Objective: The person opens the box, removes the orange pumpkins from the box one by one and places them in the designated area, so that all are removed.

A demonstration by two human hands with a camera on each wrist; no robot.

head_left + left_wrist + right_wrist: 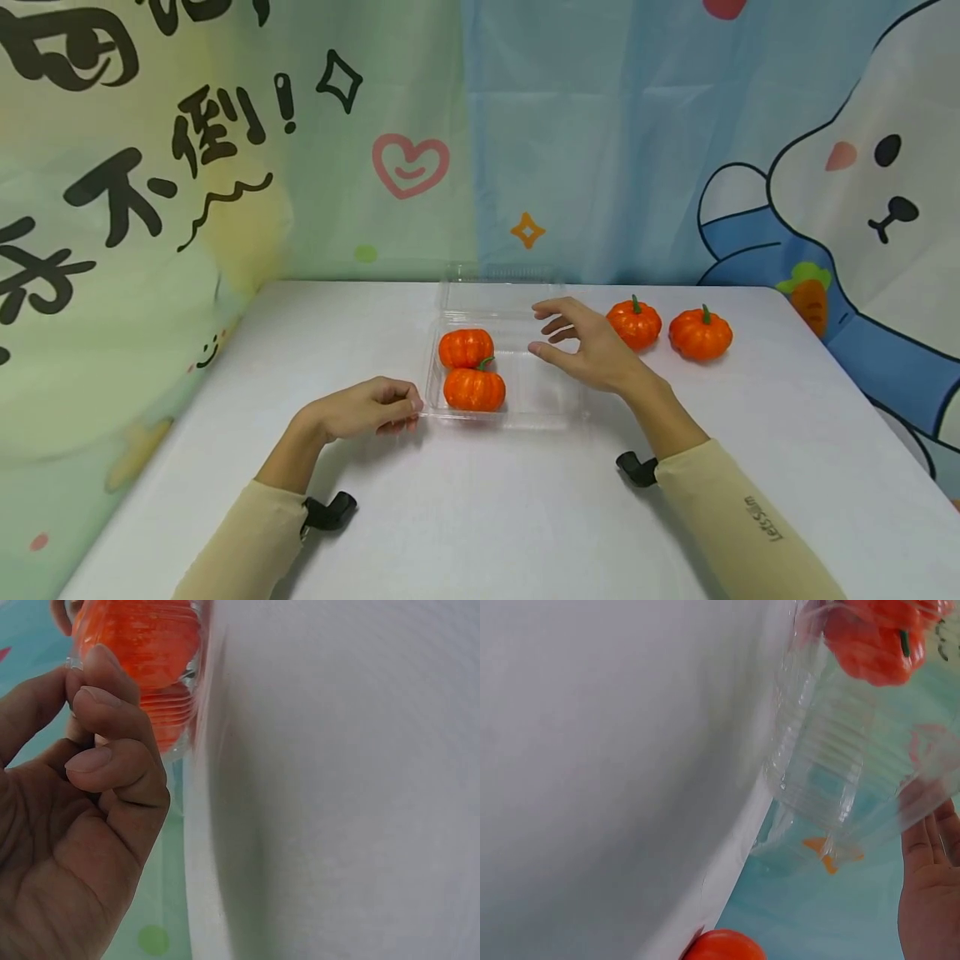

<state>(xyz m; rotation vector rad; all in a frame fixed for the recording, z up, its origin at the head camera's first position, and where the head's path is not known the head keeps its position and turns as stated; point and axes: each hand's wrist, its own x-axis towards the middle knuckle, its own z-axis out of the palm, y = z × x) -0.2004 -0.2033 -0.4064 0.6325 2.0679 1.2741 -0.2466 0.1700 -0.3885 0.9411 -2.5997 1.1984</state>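
A clear plastic container (536,396) sits on the table with its lid (495,296) folded back behind it. Two small orange pumpkins, one behind (466,347) and one in front (475,391), lie in its left half. At the front left corner, my left hand (367,408) pinches the rim between thumb and finger; the left wrist view shows this pinch near a pumpkin (142,641). My right hand (592,350) hovers over the container's right side, fingers extended and apart, holding nothing. In the right wrist view that hand (934,881) appears beyond the transparent wall.
Two more orange pumpkins, a nearer one (634,323) and a farther one (701,335), stand on the white table (480,517) to the right of the container. A printed curtain (585,150) hangs behind the table's back edge.
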